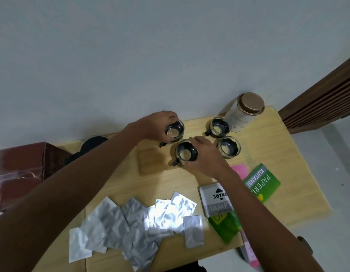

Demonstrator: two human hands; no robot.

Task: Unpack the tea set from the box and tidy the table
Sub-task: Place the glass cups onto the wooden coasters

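Head view: each hand (left (150, 127), right (205, 158)) grips a cup.

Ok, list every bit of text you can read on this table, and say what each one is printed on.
"JOYKO": grey stamp pad case.
"STAMP": same case, its lower band; the rest is hidden by the right forearm.
"KUITANSI": green booklet.
"PAPERL": same booklet, cut off by the arm.
Print on the round canister: too blurred to read.
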